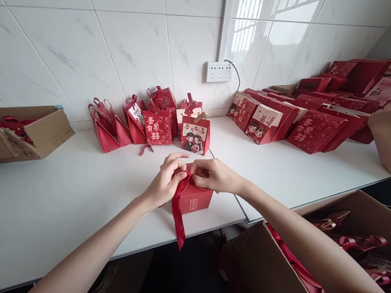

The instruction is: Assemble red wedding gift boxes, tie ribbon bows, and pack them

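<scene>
A small red gift box (194,200) stands near the front edge of the white table (32,212). A red ribbon (178,210) runs over its top and hangs down past the table edge. My left hand (165,180) pinches the ribbon at the box's top left. My right hand (210,173) pinches the ribbon from the right, fingers closed, touching the left hand's fingers.
Finished red gift boxes (156,121) stand by the wall. Flat red boxes (311,117) are piled at the right, where another person's hand (387,116) works. A cardboard carton (13,133) lies at left. An open carton (272,277) with ribbons sits below right. A wall socket (218,72) is behind.
</scene>
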Demonstrator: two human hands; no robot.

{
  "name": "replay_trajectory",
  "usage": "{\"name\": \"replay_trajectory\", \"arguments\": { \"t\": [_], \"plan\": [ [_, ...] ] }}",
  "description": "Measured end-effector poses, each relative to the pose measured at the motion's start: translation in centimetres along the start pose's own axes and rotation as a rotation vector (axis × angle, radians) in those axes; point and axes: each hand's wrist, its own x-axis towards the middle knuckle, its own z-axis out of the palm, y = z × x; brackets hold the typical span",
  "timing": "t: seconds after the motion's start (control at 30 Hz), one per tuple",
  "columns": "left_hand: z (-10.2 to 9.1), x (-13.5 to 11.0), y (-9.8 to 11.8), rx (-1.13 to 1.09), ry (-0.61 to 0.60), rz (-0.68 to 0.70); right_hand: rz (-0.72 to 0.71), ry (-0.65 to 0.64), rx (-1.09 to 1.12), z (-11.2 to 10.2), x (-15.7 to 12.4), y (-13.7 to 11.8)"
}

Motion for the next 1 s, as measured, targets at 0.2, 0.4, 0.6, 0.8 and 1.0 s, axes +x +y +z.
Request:
{"name": "replay_trajectory", "arguments": {
  "t": [0.2, 0.4, 0.6, 0.8, 1.0],
  "plan": [
    [-0.2, -0.6, -0.2, 0.034, -0.041, -0.048, 0.084, -0.268, 0.561, -2.1, -0.2, 0.7],
    [-0.4, -0.5, -0.1, 0.052, -0.064, -0.097, -0.017, -0.243, 0.863, -5.7, -1.6, -0.1],
    [-0.9, -0.2, 0.6, 0.128, -0.096, -0.114, -0.074, 0.173, 0.833, -7.7, -2.2, -2.5],
    [-1.4, 1.0, 2.5, 0.247, -0.162, 0.017, -0.096, 0.282, 0.635, -6.9, -0.2, -3.9],
    [-1.9, 1.8, 2.2, -0.303, 0.157, -0.258, -0.168, 0.303, 0.592, -6.6, 1.0, -4.5]
  ]
}}
